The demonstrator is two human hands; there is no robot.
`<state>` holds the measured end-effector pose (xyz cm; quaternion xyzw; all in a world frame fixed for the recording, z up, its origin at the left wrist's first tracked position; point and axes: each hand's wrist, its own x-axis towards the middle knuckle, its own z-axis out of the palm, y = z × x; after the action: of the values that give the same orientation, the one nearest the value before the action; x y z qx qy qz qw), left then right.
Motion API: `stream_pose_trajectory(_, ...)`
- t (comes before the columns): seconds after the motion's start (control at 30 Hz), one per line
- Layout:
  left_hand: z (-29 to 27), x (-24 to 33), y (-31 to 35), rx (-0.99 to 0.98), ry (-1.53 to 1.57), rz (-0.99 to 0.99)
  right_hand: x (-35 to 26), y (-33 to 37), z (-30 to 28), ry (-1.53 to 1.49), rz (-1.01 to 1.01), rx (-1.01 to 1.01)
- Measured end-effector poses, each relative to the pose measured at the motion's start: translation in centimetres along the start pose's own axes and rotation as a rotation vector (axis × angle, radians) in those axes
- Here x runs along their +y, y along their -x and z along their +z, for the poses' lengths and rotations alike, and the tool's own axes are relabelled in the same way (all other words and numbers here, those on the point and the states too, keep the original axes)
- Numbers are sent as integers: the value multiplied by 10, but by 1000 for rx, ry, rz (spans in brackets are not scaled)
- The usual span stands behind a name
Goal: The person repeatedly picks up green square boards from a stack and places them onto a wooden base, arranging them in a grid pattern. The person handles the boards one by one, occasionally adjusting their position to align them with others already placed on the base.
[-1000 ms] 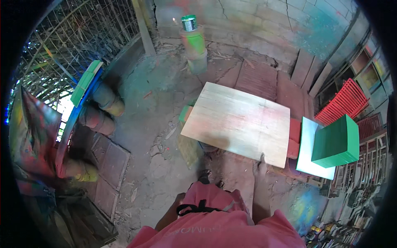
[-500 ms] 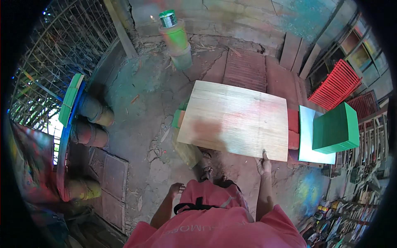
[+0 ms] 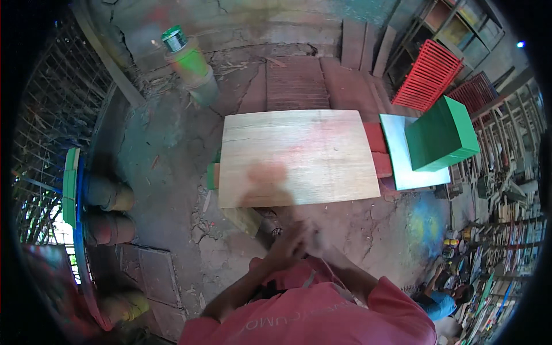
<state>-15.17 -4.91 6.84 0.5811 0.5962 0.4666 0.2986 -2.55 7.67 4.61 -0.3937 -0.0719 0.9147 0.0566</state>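
A pale plywood board [image 3: 322,155] lies flat in front of me, with faint pink streaks and a shadow across its surface. Close to my body, just short of the board's near edge, my left hand [image 3: 289,246] and my right hand [image 3: 317,242] are brought together. Both are smeared by motion, so their fingers and anything between them cannot be made out. Neither hand appears to touch the board.
Red blocks [image 3: 376,150] show beside the board, by a white panel [image 3: 399,158] bearing a green box [image 3: 441,138]. Stacked buckets [image 3: 192,66] stand at the far left; a red slatted rack [image 3: 426,75] leans at the far right. A person in blue [image 3: 440,305] is at lower right.
My right hand has left the board's near edge, and my left hand has come up from my side to meet it. The view has shifted, bringing the person in blue into sight.
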Motion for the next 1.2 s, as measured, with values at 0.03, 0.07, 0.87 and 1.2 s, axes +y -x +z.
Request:
stream_pose_trajectory(0.03,14,-4,-9,-76,-127,262,9,8,16,-43,-2,-21)
stream_pose_trajectory(0.07,19,-6,-18,-121,-261,523,14,19,38,-50,-8,-46)
stream_pose_trajectory(0.87,-65,-38,6,373,-110,-136,-52,-10,-8,1543,-1319,432)
stream_pose_trajectory(1.2,-68,-115,-90,401,-289,-5,-46,-126,57,1576,-1029,-622)
